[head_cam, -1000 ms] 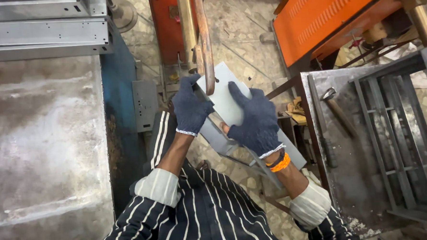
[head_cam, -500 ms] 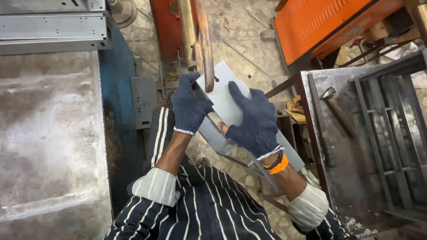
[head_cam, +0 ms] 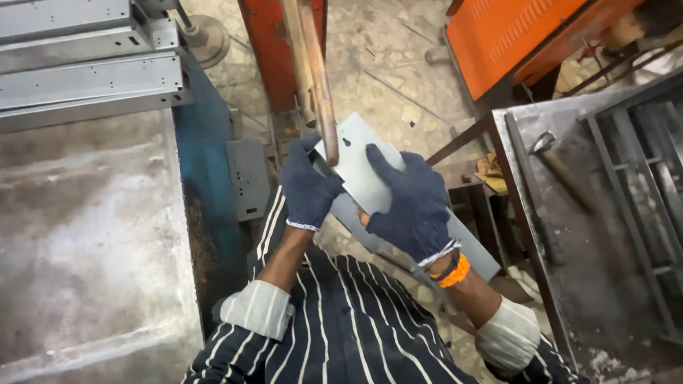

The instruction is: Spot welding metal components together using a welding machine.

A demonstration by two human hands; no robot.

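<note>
Both my hands wear dark blue knit gloves and hold one pale grey sheet-metal piece [head_cam: 359, 164] in front of me. My left hand [head_cam: 307, 186] grips its left edge, close to a copper-coloured vertical arm [head_cam: 317, 78] of the orange machine. My right hand [head_cam: 411, 204] clasps the piece from the right, fingers wrapped over its face. The upper corner of the piece touches the copper arm's lower end. A longer grey metal strip [head_cam: 467, 244] lies beneath my right wrist, partly hidden.
A worn steel table [head_cam: 75, 242] fills the left, with folded grey metal channels [head_cam: 75, 73] stacked at its far end. A metal frame [head_cam: 634, 202] and a rusty bench with a hammer [head_cam: 563, 174] stand at right. An orange machine housing [head_cam: 534, 22] sits beyond.
The hands and the metal piece have stayed almost in place, shifting only slightly against the copper arm.
</note>
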